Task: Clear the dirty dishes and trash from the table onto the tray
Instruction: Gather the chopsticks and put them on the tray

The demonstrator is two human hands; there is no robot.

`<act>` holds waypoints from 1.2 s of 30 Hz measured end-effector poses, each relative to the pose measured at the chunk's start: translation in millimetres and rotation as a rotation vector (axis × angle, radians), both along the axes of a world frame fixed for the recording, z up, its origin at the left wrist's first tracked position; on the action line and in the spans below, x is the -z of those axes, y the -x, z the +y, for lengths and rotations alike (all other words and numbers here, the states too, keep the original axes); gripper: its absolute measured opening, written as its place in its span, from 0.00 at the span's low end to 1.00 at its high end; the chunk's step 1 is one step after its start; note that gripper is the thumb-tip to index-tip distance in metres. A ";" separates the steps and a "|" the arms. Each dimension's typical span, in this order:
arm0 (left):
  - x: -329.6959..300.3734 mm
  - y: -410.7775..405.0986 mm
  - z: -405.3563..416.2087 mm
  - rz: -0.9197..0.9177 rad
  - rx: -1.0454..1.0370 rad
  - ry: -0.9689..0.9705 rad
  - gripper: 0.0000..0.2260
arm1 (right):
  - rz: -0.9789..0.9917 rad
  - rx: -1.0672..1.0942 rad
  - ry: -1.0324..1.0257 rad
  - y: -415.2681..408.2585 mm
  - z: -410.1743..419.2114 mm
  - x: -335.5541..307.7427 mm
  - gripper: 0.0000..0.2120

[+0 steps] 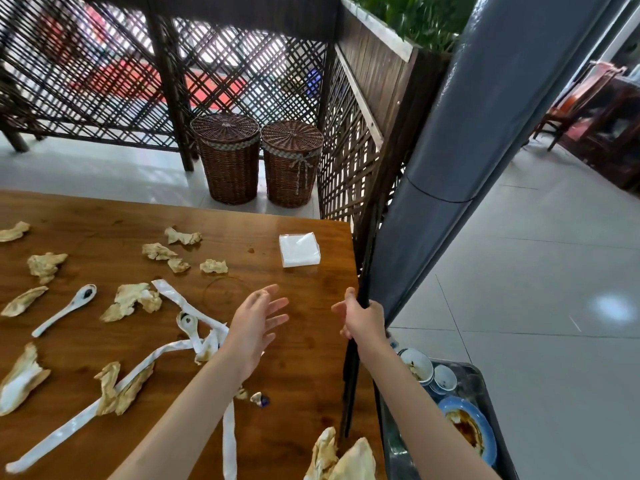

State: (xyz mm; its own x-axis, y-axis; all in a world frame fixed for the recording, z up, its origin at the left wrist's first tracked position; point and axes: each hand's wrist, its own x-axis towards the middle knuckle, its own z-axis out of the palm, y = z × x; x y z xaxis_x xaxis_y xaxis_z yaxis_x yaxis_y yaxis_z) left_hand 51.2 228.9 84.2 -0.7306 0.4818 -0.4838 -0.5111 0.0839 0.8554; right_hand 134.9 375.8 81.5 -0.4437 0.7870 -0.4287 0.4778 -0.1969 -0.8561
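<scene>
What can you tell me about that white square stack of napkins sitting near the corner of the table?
The stack of napkins is a neat, square pile of clean white paper, apparently wrapped in clear plastic, since a glossy film shows on top. It lies flat on the brown wooden table, near the far right corner and close to the edge. Nothing touches it: the crumpled, stained tissues lie apart to its left, and both hands are nearer the camera, well short of it.

Bright daylight through the lattice (pixel 242 74) upper left — glare patches on floor tiles (pixel 609 308); wide-angle bending at edges.
</scene>
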 end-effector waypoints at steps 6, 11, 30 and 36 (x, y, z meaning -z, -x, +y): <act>1.8 6.5 6.2 0.024 -0.092 -0.005 0.10 | 0.190 0.094 -0.044 39.0 14.7 -2.5 0.23; 8.0 9.6 3.1 0.001 -0.132 0.006 0.11 | 0.256 0.137 -0.142 48.6 15.3 8.6 0.18; 15.0 0.1 -15.7 -0.063 -0.198 0.028 0.10 | 0.355 -0.101 -0.412 26.4 -48.9 47.4 0.10; 13.4 4.0 -30.1 -0.052 -0.222 0.040 0.11 | 0.282 -0.109 -0.345 17.8 -60.1 66.8 0.11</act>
State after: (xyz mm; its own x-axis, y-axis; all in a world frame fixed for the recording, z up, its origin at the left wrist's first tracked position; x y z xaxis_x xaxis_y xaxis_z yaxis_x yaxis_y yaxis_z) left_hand 47.1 198.8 70.8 -0.7900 0.2918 -0.5392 -0.5644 -0.0025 0.8255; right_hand 117.1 315.7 14.7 -0.5933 0.8050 -0.0001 0.2190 0.1613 -0.9623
